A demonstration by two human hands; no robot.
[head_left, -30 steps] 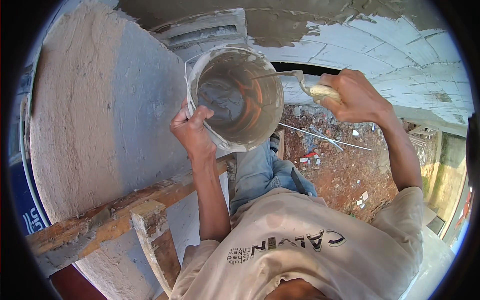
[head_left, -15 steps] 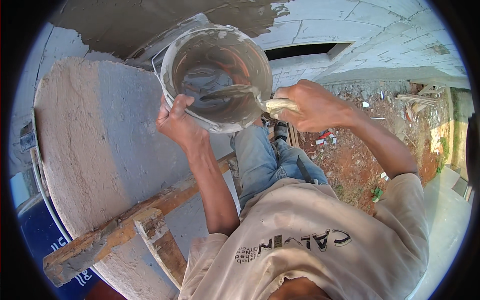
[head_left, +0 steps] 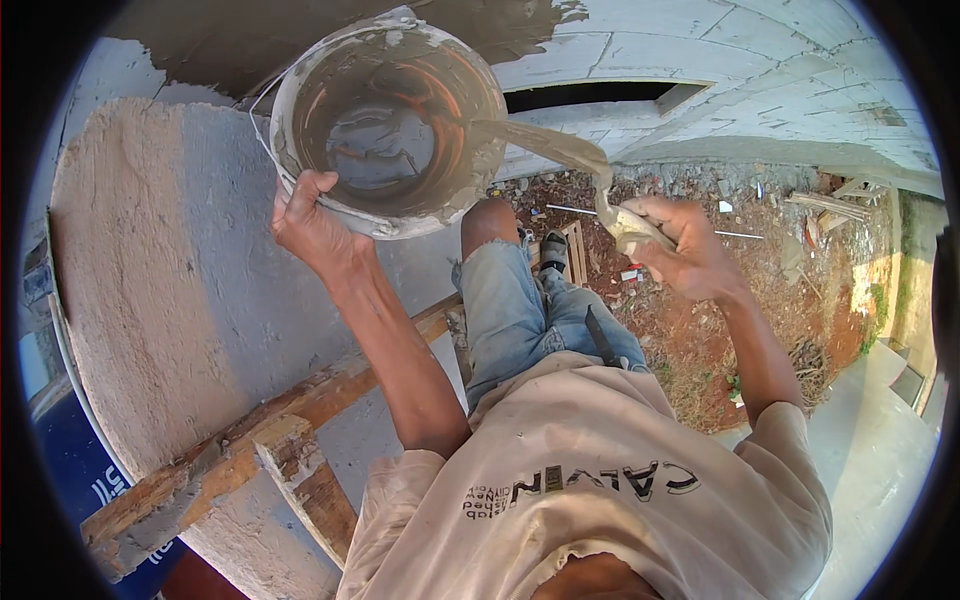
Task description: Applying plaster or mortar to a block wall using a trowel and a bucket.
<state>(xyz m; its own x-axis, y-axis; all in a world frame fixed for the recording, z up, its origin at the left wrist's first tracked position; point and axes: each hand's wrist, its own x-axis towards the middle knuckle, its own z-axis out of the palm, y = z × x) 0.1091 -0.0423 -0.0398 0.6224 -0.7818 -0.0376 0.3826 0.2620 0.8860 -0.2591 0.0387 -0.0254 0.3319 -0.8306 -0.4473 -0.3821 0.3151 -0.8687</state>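
My left hand (head_left: pixel 318 232) is closed on the near left rim of a mortar-smeared bucket (head_left: pixel 400 224), which is tipped toward me and has wet grey mortar (head_left: pixel 365 150) in its bottom. Right of it, my right hand (head_left: pixel 692 255) grips the pale handle of a trowel (head_left: pixel 545 142). The trowel's mortar-coated blade reaches across to the bucket's right rim; I cannot tell whether it touches.
Wooden beams (head_left: pixel 230 450) and a rough concrete slab (head_left: pixel 150 290) lie at my left. A block wall (head_left: pixel 760 50) with wet render (head_left: pixel 210 45) and a dark opening (head_left: pixel 580 100) is ahead. Rubble and boards (head_left: pixel 830 205) cover the ground below right.
The bucket and my left hand have moved left and upward. The trowel has come out from inside the bucket, and my right hand has moved down and to the right with it.
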